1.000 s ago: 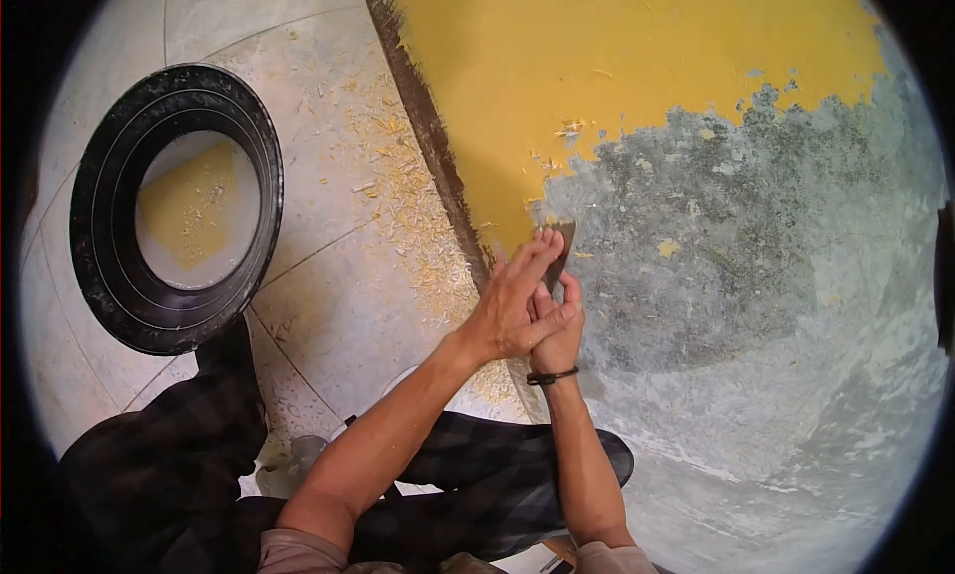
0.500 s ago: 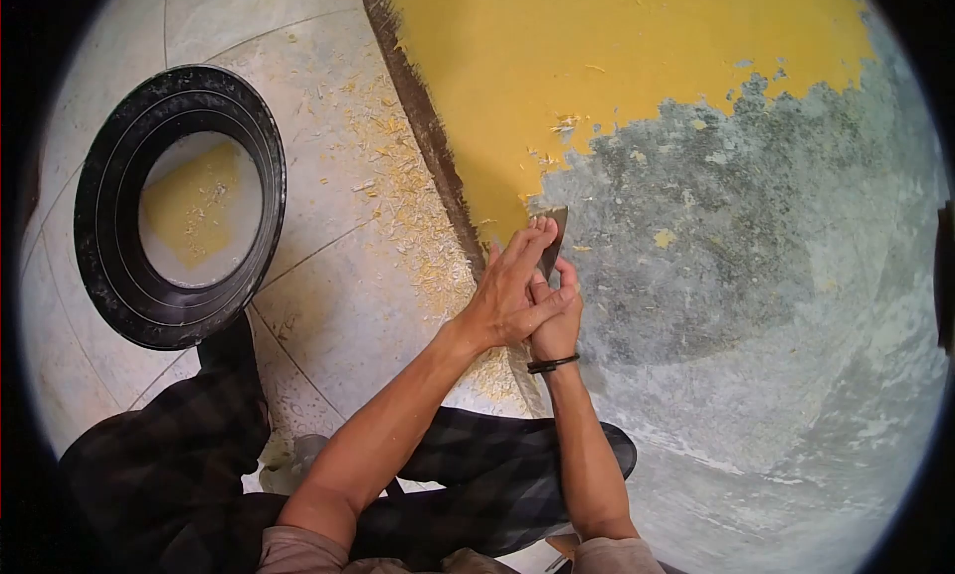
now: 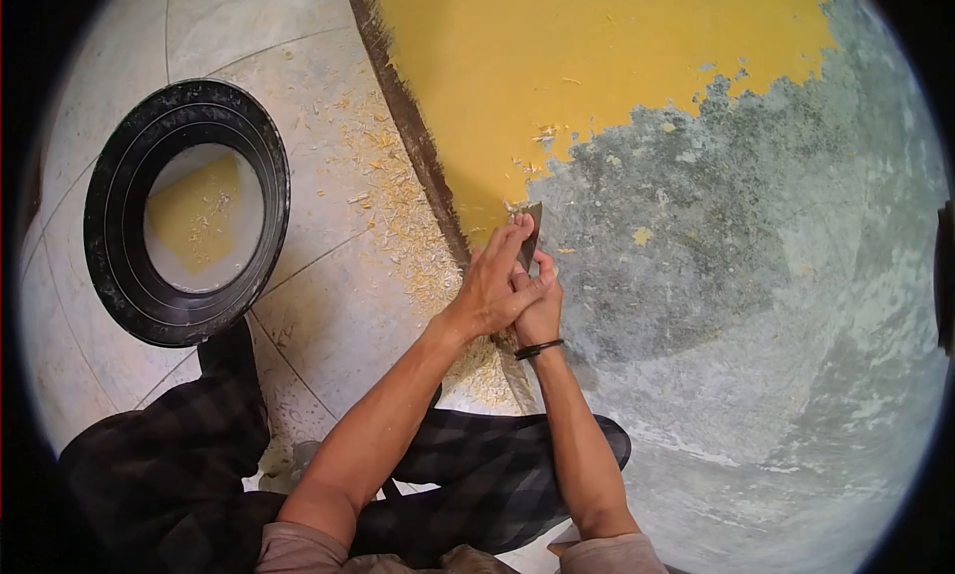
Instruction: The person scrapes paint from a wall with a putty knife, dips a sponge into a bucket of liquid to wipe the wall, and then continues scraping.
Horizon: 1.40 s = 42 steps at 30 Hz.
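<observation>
A metal scraper (image 3: pixel 534 234) has its blade against the wall at the ragged edge between yellow paint (image 3: pixel 557 47) and bare grey plaster (image 3: pixel 686 216). My right hand (image 3: pixel 539 310), with a black band at the wrist, is wrapped round the scraper's lower part; the handle is hidden in it. My left hand (image 3: pixel 489 286) lies over the right one, its fingers stretched and together along the blade, pressing on it. Small yellow curls of paint cling to the wall just above the blade.
To the left a black bucket (image 3: pixel 104 246) stands on the tiled floor, with whitish liquid, a yellow patch and flakes inside. Yellow and white paint chips (image 3: pixel 398 216) are strewn along the brown strip (image 3: pixel 423 146) at the wall's foot. My bent legs in dark trousers are below.
Both hands and the scraper appear slightly further left in the view, and the wall has shifted left with them. The bucket sits a little lower and to the right. The grip looks the same.
</observation>
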{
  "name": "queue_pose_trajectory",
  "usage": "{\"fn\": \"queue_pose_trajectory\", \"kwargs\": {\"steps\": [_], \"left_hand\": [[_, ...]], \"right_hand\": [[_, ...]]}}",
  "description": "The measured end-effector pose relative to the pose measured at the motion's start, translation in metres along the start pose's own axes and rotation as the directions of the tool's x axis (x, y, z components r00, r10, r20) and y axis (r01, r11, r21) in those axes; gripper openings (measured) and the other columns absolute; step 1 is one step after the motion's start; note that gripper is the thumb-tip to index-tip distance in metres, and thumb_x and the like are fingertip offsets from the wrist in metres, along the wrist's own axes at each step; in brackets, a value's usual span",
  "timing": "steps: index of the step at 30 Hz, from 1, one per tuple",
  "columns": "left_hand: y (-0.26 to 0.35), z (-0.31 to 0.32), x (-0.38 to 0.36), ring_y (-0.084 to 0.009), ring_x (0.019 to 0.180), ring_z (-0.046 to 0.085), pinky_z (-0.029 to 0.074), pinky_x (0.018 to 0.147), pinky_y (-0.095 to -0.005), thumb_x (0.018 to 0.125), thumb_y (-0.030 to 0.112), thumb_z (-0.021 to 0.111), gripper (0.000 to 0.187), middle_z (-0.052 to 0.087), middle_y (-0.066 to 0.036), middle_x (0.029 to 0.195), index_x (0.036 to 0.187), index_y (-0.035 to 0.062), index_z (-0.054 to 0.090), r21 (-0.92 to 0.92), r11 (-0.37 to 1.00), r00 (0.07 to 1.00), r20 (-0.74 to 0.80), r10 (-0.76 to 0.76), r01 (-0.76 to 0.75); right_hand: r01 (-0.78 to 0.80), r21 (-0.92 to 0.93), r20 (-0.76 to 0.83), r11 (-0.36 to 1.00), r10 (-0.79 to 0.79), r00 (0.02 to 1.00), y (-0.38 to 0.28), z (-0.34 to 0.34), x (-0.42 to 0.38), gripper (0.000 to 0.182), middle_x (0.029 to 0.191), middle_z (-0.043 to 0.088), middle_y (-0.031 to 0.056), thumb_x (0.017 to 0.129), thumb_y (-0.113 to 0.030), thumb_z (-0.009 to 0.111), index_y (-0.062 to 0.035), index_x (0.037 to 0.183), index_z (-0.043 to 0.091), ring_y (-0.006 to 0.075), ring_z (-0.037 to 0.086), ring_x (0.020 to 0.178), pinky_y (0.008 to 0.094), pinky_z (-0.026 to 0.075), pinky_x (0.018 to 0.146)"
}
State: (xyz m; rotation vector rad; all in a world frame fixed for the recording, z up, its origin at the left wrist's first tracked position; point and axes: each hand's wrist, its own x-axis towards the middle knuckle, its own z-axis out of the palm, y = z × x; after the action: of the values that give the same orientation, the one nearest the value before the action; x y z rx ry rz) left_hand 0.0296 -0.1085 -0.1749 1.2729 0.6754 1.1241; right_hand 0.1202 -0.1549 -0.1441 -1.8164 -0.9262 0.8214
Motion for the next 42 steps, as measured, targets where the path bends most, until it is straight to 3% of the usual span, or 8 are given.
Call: {"fn": "queue_pose_trajectory", "kwargs": {"steps": [2,10,23,28,30,32,39,42], "left_hand": [[0.007,-0.005,-0.002,-0.0377,0.131,0.036,0.027,0.11,-0.0426,0.089,0.041,0.059,0.073,0.04,-0.024,0.137,0.139,-0.0059,0.035,0.021,1.0,0.999,0.047,-0.014,0.013],[-0.012,0.035,-0.055,-0.0374,0.128,0.04,0.028,0.109,-0.0419,0.09,0.04,0.058,0.07,0.042,-0.025,0.135,0.138,-0.0053,0.036,-0.102,0.992,0.993,0.098,-0.061,0.071],[-0.033,0.005,-0.019,-0.0409,0.131,0.035,0.028,0.108,-0.0432,0.087,0.035,0.06,0.073,0.038,-0.027,0.138,0.139,-0.0071,0.032,-0.047,0.997,0.998,-0.002,-0.06,0.06],[-0.026,0.0,-0.021,-0.0345,0.132,0.037,0.026,0.109,-0.0368,0.093,0.04,0.048,0.066,0.039,-0.024,0.139,0.141,-0.0034,0.034,-0.114,0.991,0.993,0.1,-0.059,0.07],[-0.018,0.009,-0.031,-0.0389,0.129,0.04,0.031,0.107,-0.0408,0.09,0.039,0.055,0.067,0.04,-0.026,0.137,0.139,-0.0042,0.037,-0.188,0.979,0.992,0.105,-0.066,0.085],[-0.009,0.022,-0.042,-0.0384,0.128,0.04,0.031,0.107,-0.0414,0.09,0.041,0.054,0.07,0.041,-0.026,0.135,0.14,-0.0028,0.036,-0.198,0.979,0.992,0.12,-0.026,0.05],[0.0,0.026,-0.035,-0.0382,0.127,0.042,0.033,0.105,-0.0416,0.09,0.044,0.054,0.07,0.043,-0.024,0.135,0.14,-0.0023,0.037,-0.112,0.979,0.982,0.104,-0.16,0.172],[0.0,0.021,-0.032,-0.0383,0.125,0.043,0.034,0.104,-0.0419,0.09,0.044,0.055,0.071,0.043,-0.024,0.133,0.14,-0.0029,0.036,-0.108,0.979,0.981,0.109,-0.162,0.174]], "right_hand": [[-0.031,0.012,0.06,0.999,0.03,0.998,0.002,-0.007,-0.002,0.022,0.093,0.058,0.0018,0.096,-0.008,0.052,-0.0033,0.117,0.047,0.0077,0.053,0.072,0.0228,0.047,0.061],[-0.286,-0.042,-0.099,0.957,0.281,0.955,0.007,-0.036,-0.057,0.018,0.083,0.06,0.0014,0.096,-0.009,0.051,-0.005,0.113,0.05,0.0077,0.053,0.065,0.0233,0.044,0.051],[0.057,-0.23,0.066,0.972,-0.043,0.997,0.027,0.004,-0.003,0.022,0.095,0.063,0.0091,0.096,-0.011,0.049,-0.0013,0.115,0.048,0.0136,0.059,0.082,0.0292,0.049,0.07],[-0.092,-0.193,-0.054,0.977,0.083,0.995,0.035,-0.002,-0.017,0.034,0.097,0.064,0.0124,0.097,-0.013,0.049,-0.0042,0.128,0.044,0.0149,0.06,0.085,0.0296,0.049,0.072],[-0.329,-0.283,-0.05,0.901,0.329,0.943,0.014,-0.011,-0.04,0.039,0.104,0.063,0.013,0.097,-0.015,0.05,-0.0059,0.134,0.041,0.0144,0.061,0.089,0.0277,0.049,0.072],[-0.028,-0.126,-0.053,0.992,0.022,0.998,0.035,-0.026,-0.049,0.038,0.106,0.063,0.011,0.099,-0.015,0.047,-0.0065,0.135,0.04,0.0131,0.061,0.09,0.0259,0.05,0.072],[-0.225,0.293,-0.031,0.929,0.244,0.969,0.032,-0.023,-0.044,0.032,0.108,0.058,0.0047,0.099,-0.011,0.048,-0.0042,0.13,0.043,0.0116,0.057,0.097,0.0255,0.051,0.076],[-0.176,0.236,-0.108,0.956,0.206,0.973,0.022,-0.007,-0.045,0.029,0.101,0.057,0.0026,0.099,-0.012,0.049,-0.0037,0.126,0.045,0.0098,0.056,0.093,0.0253,0.051,0.074]]}}
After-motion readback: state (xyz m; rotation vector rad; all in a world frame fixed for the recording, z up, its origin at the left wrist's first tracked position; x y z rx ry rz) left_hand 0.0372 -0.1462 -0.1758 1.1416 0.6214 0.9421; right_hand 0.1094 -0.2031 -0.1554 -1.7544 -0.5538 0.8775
